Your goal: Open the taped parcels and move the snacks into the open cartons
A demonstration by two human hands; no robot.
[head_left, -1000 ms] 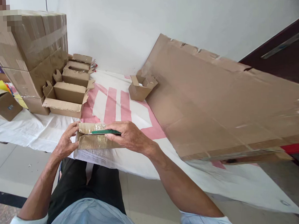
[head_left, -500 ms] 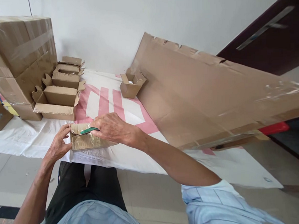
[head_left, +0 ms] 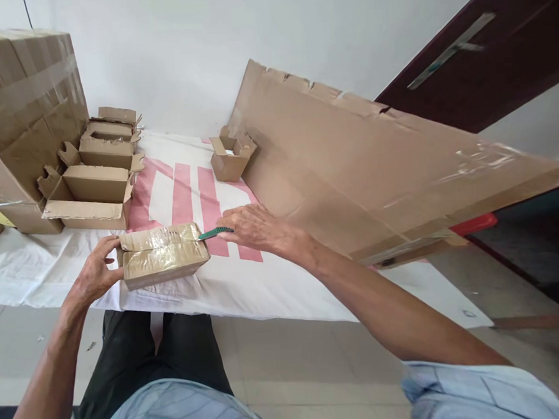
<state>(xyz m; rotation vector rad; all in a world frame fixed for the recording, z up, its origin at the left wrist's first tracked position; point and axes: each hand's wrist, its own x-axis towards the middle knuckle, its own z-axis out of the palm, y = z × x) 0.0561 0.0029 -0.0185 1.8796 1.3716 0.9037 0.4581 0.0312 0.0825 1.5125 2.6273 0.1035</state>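
A small taped cardboard box (head_left: 164,256) lies in front of me near the table's front edge, its top flaps closed under shiny tape. My left hand (head_left: 98,269) grips its left end, thumb at the near side and fingers at the far corner. In my right hand (head_left: 252,226) is a green box cutter (head_left: 216,232) with a ridged handle. Its tip is at the box's right end, along the middle seam of the top; whether it touches the tape I cannot tell.
Open cardboard boxes (head_left: 89,197) stand in a row at the left, beside tall stacked cartons (head_left: 26,116). A small open box (head_left: 232,155) sits at the back. A large cardboard sheet (head_left: 352,168) leans at the right. White cloth (head_left: 284,290) covers the table.
My right hand has drawn the box cutter rightward along the top of the box to its right end, uncovering the taped top. My left hand keeps its hold on the left end.
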